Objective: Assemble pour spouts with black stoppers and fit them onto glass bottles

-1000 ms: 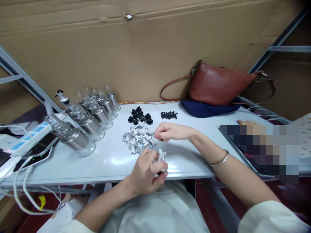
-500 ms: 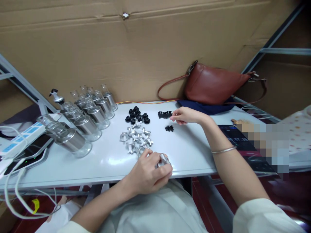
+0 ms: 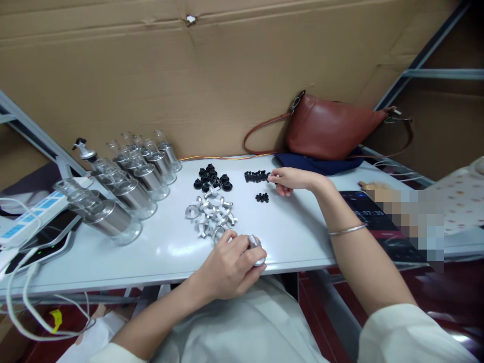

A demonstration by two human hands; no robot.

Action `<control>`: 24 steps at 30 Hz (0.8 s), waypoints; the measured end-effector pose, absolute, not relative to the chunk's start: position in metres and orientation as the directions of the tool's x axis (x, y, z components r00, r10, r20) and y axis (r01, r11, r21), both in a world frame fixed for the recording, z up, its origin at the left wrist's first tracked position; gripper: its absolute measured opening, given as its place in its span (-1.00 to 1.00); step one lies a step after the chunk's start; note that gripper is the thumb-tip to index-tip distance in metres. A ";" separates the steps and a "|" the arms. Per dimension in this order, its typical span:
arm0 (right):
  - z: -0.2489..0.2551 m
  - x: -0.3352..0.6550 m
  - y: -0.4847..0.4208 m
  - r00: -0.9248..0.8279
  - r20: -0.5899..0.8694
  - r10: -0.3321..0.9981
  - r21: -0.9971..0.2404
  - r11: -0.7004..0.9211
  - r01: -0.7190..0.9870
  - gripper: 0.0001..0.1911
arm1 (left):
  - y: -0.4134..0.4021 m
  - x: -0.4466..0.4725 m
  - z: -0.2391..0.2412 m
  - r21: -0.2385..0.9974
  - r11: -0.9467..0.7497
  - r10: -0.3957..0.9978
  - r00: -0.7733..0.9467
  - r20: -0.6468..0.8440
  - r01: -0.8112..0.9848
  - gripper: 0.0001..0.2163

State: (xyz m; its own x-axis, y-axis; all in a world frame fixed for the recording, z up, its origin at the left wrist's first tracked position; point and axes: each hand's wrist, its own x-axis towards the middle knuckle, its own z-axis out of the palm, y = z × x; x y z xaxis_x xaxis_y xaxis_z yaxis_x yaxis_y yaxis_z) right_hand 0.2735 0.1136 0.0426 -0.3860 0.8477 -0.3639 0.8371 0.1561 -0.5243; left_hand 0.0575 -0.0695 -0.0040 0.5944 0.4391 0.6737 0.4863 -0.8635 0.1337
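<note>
My left hand (image 3: pixel 230 264) is closed around a silver pourer cap (image 3: pixel 257 251) with a short spout, held just above the table's front edge. Right beside that hand lies a pile of silver pourer caps (image 3: pixel 212 217). My right hand (image 3: pixel 289 180) reaches over the table, thumb and forefinger pinched at the right end of a row of small black pieces (image 3: pixel 256 176). Whatever sits between those fingertips is too small to make out. A cluster of tiny black parts (image 3: pixel 262 197) lies just in front of the row. Several black ribbed stoppers (image 3: pixel 212 179) sit behind the silver caps.
Glass bottles with steel sleeves (image 3: pixel 124 191) stand at the left, one fitted with a pourer (image 3: pixel 83 150). Further left are a power strip (image 3: pixel 36 214) and cables. A brown handbag (image 3: pixel 333 126) rests at the back right. A phone (image 3: pixel 372 222) and another person's sleeve (image 3: pixel 463 196) are at the right.
My right hand has shifted slightly right along the end of the black row. In my left hand, the silver cap has turned a little and shows more.
</note>
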 end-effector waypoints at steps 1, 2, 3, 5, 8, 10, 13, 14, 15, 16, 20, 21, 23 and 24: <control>0.043 0.273 0.113 -0.399 -0.343 0.850 -0.520 0.182 0.835 -0.78 | -0.069 0.057 -0.004 0.134 -0.864 0.438 0.592 0.677 0.485 -0.89; 0.044 0.273 0.113 -0.413 -0.309 0.857 -0.512 0.216 0.831 -0.77 | -0.069 0.057 -0.003 0.135 -0.864 0.438 0.591 0.678 0.485 -0.90; 0.044 0.273 0.113 -0.429 -0.270 0.862 -0.502 0.254 0.827 -0.76 | -0.069 0.057 -0.003 0.134 -0.865 0.436 0.590 0.680 0.484 -0.90; 0.044 0.274 0.113 -0.462 -0.216 0.860 -0.483 0.317 0.816 -0.74 | -0.069 0.057 -0.002 0.131 -0.866 0.433 0.590 0.681 0.483 -0.91; 0.042 0.275 0.114 -0.491 -0.244 0.836 -0.504 0.323 0.801 -0.76 | -0.069 0.057 -0.002 0.132 -0.864 0.435 0.591 0.679 0.485 -0.92; 0.040 0.275 0.114 -0.474 -0.321 0.820 -0.536 0.255 0.805 -0.79 | -0.069 0.057 -0.002 0.137 -0.861 0.444 0.590 0.674 0.490 -0.92; 0.037 0.274 0.113 -0.458 -0.408 0.790 -0.561 0.178 0.808 -0.83 | -0.070 0.058 -0.002 0.140 -0.854 0.457 0.596 0.660 0.500 -0.91; 0.037 0.273 0.112 -0.451 -0.420 0.787 -0.562 0.165 0.811 -0.84 | -0.070 0.058 -0.002 0.141 -0.852 0.461 0.598 0.655 0.504 -0.91; 0.036 0.273 0.112 -0.445 -0.427 0.787 -0.566 0.151 0.811 -0.84 | -0.070 0.058 -0.001 0.142 -0.851 0.465 0.601 0.649 0.505 -0.91; 0.036 0.272 0.111 -0.437 -0.434 0.787 -0.575 0.131 0.808 -0.84 | -0.070 0.058 -0.001 0.143 -0.851 0.468 0.604 0.645 0.506 -0.91; 0.036 0.272 0.111 -0.410 -0.479 0.776 -0.633 0.019 0.774 -0.81 | -0.070 0.059 -0.001 0.148 -0.855 0.465 0.606 0.645 0.498 -0.91; 0.037 0.272 0.111 -0.404 -0.481 0.778 -0.636 0.007 0.772 -0.80 | -0.070 0.059 -0.002 0.156 -0.857 0.463 0.601 0.651 0.492 -0.91; 0.042 0.272 0.109 -0.386 -0.429 0.816 -0.616 0.048 0.786 -0.74 | -0.070 0.059 -0.003 0.201 -0.854 0.476 0.567 0.672 0.479 -0.88; 0.045 0.271 0.108 -0.391 -0.369 0.843 -0.606 0.101 0.789 -0.69 | -0.069 0.059 -0.003 0.235 -0.849 0.491 0.544 0.680 0.473 -0.87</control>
State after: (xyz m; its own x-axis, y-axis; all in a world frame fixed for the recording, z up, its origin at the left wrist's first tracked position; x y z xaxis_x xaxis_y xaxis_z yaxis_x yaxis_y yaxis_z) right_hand 0.2712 0.1076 0.0451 -0.3913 0.8429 -0.3692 0.7893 0.1012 -0.6057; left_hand 0.0594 -0.0693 -0.0034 0.5437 0.4914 0.6804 0.4734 -0.8489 0.2349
